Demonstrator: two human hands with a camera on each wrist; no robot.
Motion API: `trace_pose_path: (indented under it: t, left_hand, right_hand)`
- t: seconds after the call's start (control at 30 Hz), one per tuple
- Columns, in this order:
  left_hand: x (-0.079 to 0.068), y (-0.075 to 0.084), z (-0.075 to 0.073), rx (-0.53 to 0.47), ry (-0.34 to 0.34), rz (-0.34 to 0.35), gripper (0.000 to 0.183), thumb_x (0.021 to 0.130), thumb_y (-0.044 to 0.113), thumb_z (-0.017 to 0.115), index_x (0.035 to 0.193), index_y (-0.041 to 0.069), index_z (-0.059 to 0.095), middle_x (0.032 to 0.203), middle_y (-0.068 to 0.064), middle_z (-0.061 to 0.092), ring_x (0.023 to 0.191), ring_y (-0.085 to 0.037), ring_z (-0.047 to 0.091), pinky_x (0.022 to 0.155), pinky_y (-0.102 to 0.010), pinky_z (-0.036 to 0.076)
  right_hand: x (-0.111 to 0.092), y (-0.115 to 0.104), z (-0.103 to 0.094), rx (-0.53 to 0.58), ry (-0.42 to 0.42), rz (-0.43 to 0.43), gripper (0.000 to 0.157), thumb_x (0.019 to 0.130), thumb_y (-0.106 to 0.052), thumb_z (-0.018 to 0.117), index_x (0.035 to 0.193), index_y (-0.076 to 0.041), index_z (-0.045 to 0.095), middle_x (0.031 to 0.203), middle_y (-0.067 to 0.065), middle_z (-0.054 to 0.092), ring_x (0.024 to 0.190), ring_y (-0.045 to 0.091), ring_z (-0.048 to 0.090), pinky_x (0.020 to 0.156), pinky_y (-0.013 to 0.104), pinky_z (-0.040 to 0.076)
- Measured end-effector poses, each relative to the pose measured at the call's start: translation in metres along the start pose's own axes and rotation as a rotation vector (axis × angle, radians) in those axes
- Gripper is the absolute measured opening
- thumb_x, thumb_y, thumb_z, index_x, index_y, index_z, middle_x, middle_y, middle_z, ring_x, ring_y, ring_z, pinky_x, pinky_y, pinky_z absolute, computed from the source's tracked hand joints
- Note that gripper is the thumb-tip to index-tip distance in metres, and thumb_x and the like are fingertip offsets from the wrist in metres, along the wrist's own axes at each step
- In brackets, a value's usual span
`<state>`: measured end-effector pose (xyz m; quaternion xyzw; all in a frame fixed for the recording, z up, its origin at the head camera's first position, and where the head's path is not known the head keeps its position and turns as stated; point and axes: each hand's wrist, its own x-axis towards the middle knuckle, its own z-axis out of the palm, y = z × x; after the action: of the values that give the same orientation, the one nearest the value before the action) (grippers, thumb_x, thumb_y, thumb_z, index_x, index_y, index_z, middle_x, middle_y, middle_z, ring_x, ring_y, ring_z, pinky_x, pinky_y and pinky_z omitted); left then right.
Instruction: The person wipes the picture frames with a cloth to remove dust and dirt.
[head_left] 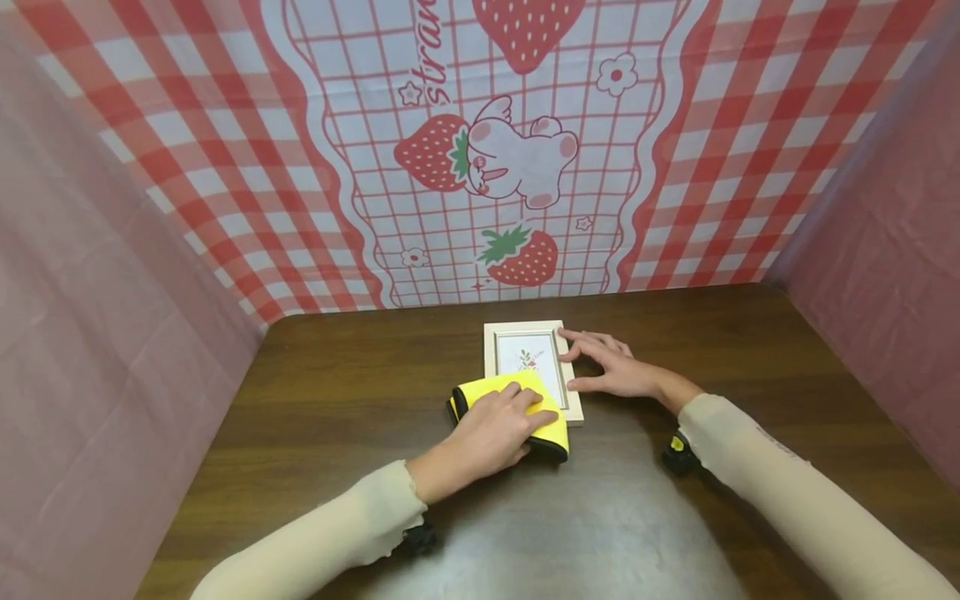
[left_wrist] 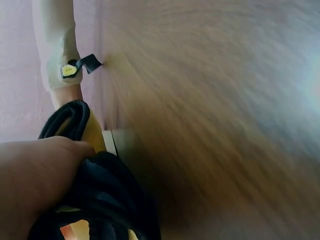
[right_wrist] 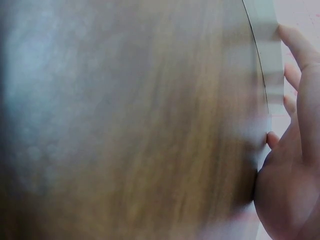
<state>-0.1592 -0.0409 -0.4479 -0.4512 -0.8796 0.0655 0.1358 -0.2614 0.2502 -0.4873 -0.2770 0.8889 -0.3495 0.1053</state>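
Nearest the camera, taking the head view as a dial, two cream sleeves of soft, stretchy fabric with frilled cuffs enter: the left sleeve (head_left: 322, 533) at seven o'clock, the right sleeve (head_left: 795, 500) at four. The left grip (head_left: 491, 429) grasps a folded yellow cloth (head_left: 476, 390), fingers bent over its smooth face; the left wrist view shows its thick dark edging (left_wrist: 105, 185) bunched in rounded loops beside the thumb. The cloth covers the seven o'clock corner of a picture frame (head_left: 491, 354), which lies flat on the worktop (head_left: 360, 400) at the dial's five o'clock. The frame is a pale rectangle with a thin dark inner line around a white card (head_left: 517, 346) bearing a small floral print. The right grip (head_left: 611, 371) is unclenched, its spread fingers and thumb touching the frame's three o'clock edge. The worktop is brown wood-grain, glossy toward six o'clock. At twelve hangs a red-and-white checked backdrop (head_left: 465, 50) with strawberries; creased pink drapes (head_left: 97, 333) flank at nine and three.
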Motion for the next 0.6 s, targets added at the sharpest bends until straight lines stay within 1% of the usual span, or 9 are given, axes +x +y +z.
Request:
trace_pose_path:
  t: [0.1,0.3,0.37,0.47,0.6]
  left_hand:
    - [-0.006,-0.006,0.000,-0.006,0.021,0.018,0.053,0.092,0.039,0.095,0.142,0.030,0.077,0.137,0.000,0.079,0.117,-0.020,0.075,0.089,-0.028,0.067]
    - [-0.020,-0.017,0.000,-0.031,0.056,0.031,0.054,0.090,0.035,0.098,0.140,0.028,0.078,0.135,0.000,0.081,0.117,-0.020,0.077,0.091,-0.029,0.068]
    - [-0.024,-0.019,0.000,-0.032,0.064,0.031,0.055,0.089,0.035,0.098,0.140,0.028,0.079,0.135,0.000,0.081,0.117,-0.020,0.077,0.092,-0.029,0.068]
    - [-0.031,-0.023,0.000,-0.035,0.073,0.030,0.055,0.088,0.033,0.099,0.139,0.027,0.079,0.135,0.000,0.081,0.116,-0.019,0.077,0.091,-0.029,0.068]
    - [-0.040,-0.029,0.001,-0.043,0.086,0.025,0.056,0.087,0.031,0.100,0.139,0.025,0.079,0.135,-0.001,0.081,0.116,-0.020,0.077,0.089,-0.029,0.069]
  right_hand:
    - [-0.002,0.000,0.000,-0.001,0.010,-0.015,0.038,0.100,-0.051,0.082,0.126,-0.027,0.070,0.187,0.013,0.031,0.162,0.057,0.023,0.120,0.088,0.013]
    - [-0.001,-0.002,-0.001,0.004,0.007,0.009,0.036,0.100,-0.048,0.083,0.126,-0.026,0.070,0.187,0.015,0.030,0.164,0.056,0.022,0.121,0.087,0.013]
    - [-0.001,-0.002,-0.002,0.014,-0.002,0.022,0.036,0.100,-0.047,0.083,0.126,-0.026,0.070,0.188,0.013,0.029,0.166,0.055,0.020,0.123,0.087,0.010]
    - [0.000,-0.002,-0.001,0.015,-0.002,0.018,0.037,0.100,-0.049,0.083,0.126,-0.026,0.069,0.188,0.012,0.029,0.165,0.055,0.021,0.122,0.087,0.011]
    - [0.000,0.001,0.001,0.005,0.015,-0.009,0.037,0.100,-0.051,0.082,0.125,-0.027,0.069,0.188,0.009,0.031,0.162,0.056,0.022,0.119,0.087,0.013]
